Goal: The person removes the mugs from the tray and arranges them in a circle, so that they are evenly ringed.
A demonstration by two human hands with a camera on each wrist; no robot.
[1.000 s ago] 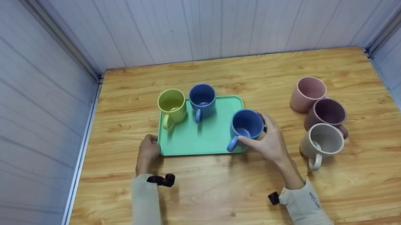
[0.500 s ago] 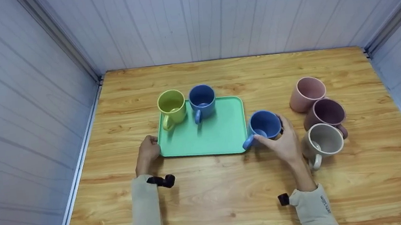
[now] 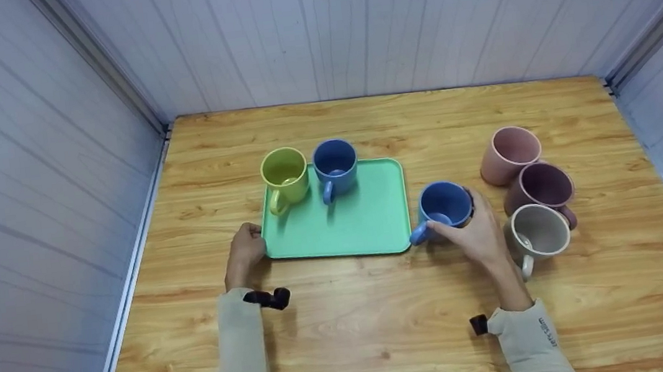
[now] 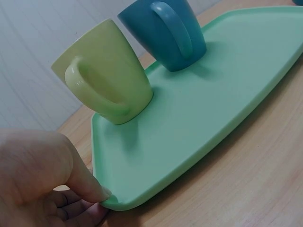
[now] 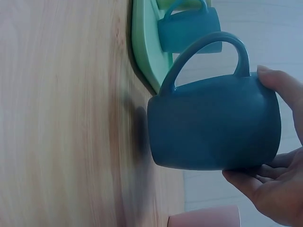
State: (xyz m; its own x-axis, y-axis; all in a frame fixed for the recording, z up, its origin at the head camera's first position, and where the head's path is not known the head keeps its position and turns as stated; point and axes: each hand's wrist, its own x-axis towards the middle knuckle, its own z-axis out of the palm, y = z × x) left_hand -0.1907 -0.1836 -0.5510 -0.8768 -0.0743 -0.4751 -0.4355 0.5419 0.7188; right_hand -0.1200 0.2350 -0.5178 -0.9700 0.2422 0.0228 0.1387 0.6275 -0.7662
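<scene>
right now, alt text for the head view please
The fingers of a person's right hand hold a blue mug beside a green tray gripped by the left hand. A yellow mug and a second blue mug stand on the tray; on the table at right are a pink mug, a purple mug and a cream mug.

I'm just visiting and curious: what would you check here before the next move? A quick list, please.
1. Held blue mug gripped: ok, the right hand holds it by its side.
2. Green tray steadied: ok, the left hand pinches its near left corner.
3. Yellow mug and other blue mug upright on the tray: ok.
4. Held mug's base off the table: cannot tell for certain.
5. Right wrist apart from the beige mug: cannot tell; they overlap in the head view.
</scene>
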